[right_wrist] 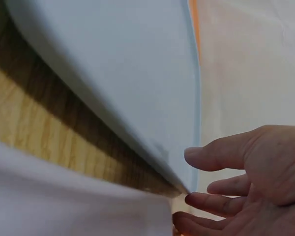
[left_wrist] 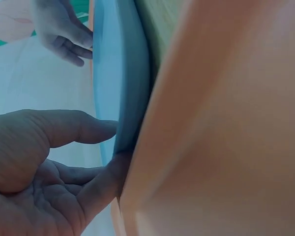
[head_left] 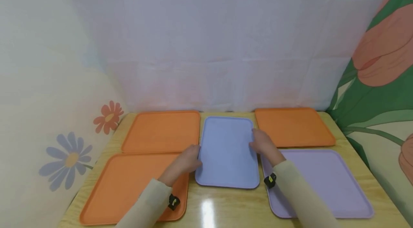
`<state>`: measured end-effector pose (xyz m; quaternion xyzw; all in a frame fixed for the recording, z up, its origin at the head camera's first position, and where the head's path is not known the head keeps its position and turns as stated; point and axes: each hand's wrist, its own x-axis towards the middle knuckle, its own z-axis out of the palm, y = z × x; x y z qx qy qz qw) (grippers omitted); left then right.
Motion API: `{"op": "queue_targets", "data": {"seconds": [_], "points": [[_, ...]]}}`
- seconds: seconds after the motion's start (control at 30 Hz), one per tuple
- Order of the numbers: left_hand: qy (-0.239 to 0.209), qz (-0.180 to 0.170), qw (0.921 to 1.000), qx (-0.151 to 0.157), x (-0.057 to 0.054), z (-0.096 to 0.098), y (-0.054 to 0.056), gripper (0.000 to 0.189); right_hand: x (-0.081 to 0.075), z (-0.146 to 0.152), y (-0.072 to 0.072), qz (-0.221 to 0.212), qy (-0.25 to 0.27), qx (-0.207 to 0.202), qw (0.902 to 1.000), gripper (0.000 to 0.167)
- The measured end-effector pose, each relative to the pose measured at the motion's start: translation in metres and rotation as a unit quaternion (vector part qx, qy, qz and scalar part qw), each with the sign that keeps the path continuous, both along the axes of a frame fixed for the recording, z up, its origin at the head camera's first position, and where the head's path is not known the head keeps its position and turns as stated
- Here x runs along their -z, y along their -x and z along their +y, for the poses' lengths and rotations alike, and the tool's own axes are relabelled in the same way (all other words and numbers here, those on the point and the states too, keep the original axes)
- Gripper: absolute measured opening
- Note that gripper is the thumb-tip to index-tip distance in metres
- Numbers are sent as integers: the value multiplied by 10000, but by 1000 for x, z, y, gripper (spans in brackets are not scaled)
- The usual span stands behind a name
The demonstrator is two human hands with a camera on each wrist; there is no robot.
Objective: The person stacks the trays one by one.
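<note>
A light blue rectangular tray [head_left: 228,152] lies lengthwise at the middle of the table, between the two hands. My left hand [head_left: 184,160] holds its left edge; in the left wrist view the thumb [left_wrist: 96,129] is at the rim and a finger reaches under it, close against an orange tray [left_wrist: 226,147]. At the opposite edge, my right hand [head_left: 264,145] grips the blue tray, its thumb [right_wrist: 206,158] over the rim and fingertips right at the edge in the right wrist view. A dark shadow shows on the wood beneath the tray there.
Two orange trays, one at the back [head_left: 164,131] and one in front [head_left: 135,185], lie on the left. A third orange tray [head_left: 293,127] sits back right, behind a purple tray [head_left: 322,181]. White cloth [head_left: 219,41] hangs behind the wooden table [head_left: 232,208].
</note>
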<state>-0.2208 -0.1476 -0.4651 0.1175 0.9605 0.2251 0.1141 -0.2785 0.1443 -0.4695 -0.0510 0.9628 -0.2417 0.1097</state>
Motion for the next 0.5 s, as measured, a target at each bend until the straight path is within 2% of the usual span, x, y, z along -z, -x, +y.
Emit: {"op": "queue_targets", "data": {"seconds": [0.03,0.07,0.17,0.27,0.3,0.37,0.5], "points": [[-83,28,10000,6,1,0,0,50,1,1,1,30,21,3,10000,63],[-93,159,9998,79,7,-2,2,49,2,2,1,43,86,25,10000,63],[-204,227,9995,92,10,-2,3,41,6,6,2,17,371,128,9992,56],[-364,81,9993,47,12,-1,4,35,10,11,4,-15,660,258,9975,42],[-456,-95,9989,-57,7,0,2,35,11,12,6,-13,716,296,9970,36],[-558,-218,9981,-118,7,2,2,37,12,15,9,26,778,328,9964,29],[-716,-353,9965,-256,6,2,2,45,11,16,15,-30,922,353,9951,40]]}}
